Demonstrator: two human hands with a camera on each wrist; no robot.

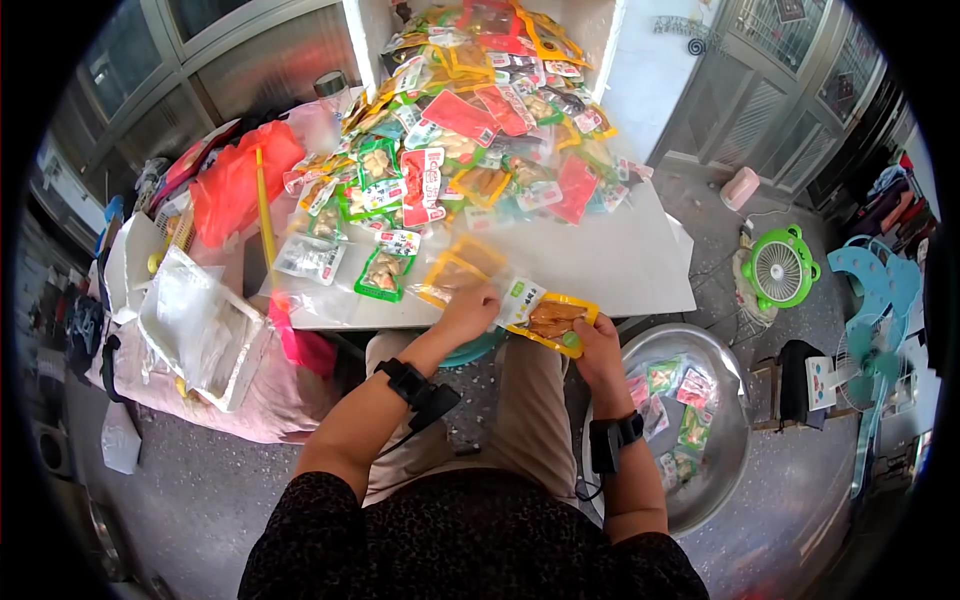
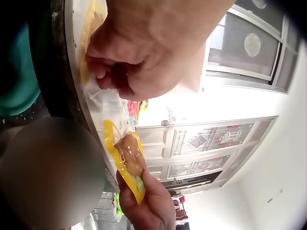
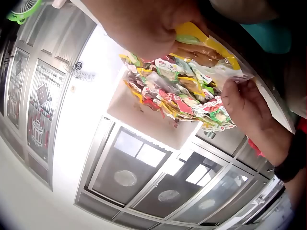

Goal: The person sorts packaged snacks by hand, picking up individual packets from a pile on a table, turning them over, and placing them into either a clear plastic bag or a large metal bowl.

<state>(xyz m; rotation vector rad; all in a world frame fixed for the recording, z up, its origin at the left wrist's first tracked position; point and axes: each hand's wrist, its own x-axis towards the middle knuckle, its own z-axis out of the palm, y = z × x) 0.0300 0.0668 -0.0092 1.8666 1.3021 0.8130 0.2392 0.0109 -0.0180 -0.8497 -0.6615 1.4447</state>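
Pale tabletop (image 1: 645, 265) at twelve o'clock, I'd pull gently, left hand (image 1: 468, 314) pinching the yellow-edged food pouch (image 1: 553, 318) at nine, right hand (image 1: 602, 352) gripping at three.

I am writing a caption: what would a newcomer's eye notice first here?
Probably the heap of colourful packets on the far part of the table, then the yellow-edged packet in the right hand. The large metal basin, low at the right, also stands out.
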